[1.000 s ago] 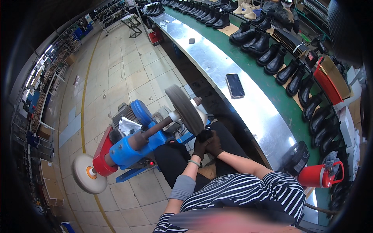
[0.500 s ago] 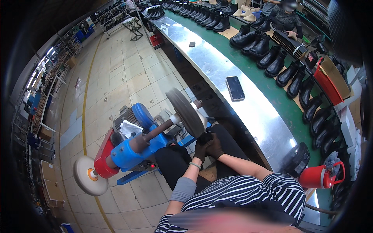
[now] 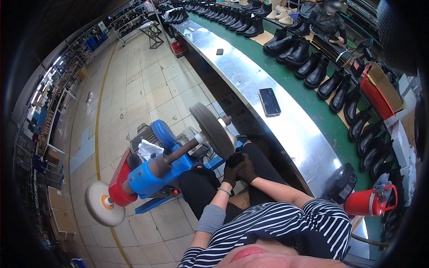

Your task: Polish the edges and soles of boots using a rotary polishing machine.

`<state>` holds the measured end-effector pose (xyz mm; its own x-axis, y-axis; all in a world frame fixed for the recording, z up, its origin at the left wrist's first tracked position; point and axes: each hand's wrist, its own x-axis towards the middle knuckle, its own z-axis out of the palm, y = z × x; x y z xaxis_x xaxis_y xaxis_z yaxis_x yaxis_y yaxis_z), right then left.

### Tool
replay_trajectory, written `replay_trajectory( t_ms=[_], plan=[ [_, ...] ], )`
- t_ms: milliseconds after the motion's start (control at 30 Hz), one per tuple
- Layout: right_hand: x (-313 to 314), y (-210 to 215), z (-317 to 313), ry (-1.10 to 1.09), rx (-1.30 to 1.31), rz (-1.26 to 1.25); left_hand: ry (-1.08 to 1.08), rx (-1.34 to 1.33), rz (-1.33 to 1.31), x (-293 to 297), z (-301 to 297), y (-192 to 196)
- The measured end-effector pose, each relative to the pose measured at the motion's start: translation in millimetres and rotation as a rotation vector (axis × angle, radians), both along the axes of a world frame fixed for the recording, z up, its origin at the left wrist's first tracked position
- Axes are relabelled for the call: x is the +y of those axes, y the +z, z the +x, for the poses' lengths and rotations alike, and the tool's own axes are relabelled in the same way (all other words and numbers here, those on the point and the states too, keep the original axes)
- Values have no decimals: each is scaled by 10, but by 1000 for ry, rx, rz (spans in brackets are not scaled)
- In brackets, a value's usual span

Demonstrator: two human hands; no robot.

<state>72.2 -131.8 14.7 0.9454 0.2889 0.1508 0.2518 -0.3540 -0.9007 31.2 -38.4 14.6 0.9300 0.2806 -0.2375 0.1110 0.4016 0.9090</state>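
Note:
My left hand [image 3: 230,173] and my right hand [image 3: 246,170], both in dark brown gloves, are closed side by side over my lap. Between them they grip a black boot [image 3: 236,158], largely covered by the fingers, so its shape is hard to make out. It is held up at the lower edge of a dark buffing wheel [image 3: 212,129]; whether it touches the wheel cannot be seen. That wheel sits on the shaft of a blue and red polishing machine [image 3: 147,177], which carries a pale wheel [image 3: 103,203] on its other end.
Along my right runs a metal-topped bench [image 3: 286,134] with a phone [image 3: 269,102] and a small dark block [image 3: 219,52]. Beyond it, black boots [image 3: 317,70] line a green surface. A red jug [image 3: 366,203] stands near my right elbow. A co-worker [image 3: 328,24] is across the bench.
My hands and the boot stay at the wheel with hardly any shift. My head has tilted slightly. Across the bench, the co-worker's arm has moved a little.

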Motion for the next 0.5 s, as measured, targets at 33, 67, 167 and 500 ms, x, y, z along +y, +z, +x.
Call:
replay_trajectory(
  t_ms=[33, 67, 167, 500],
  plan=[
    [0, 21, -4, 0, 1, 0, -20, 13, -24, 5, -1, 11],
    [-10, 29, -4, -3, 15, 12, -42, 27, -49, -5, 1, 32],
    [-25, 43, -18, -10, 14, 24, 5, 31, -59, -46, -15, 54],
    [-205, 202, -16, -21, 46, 50, -127, 4, -50, -138, -71, 166]
  ],
)
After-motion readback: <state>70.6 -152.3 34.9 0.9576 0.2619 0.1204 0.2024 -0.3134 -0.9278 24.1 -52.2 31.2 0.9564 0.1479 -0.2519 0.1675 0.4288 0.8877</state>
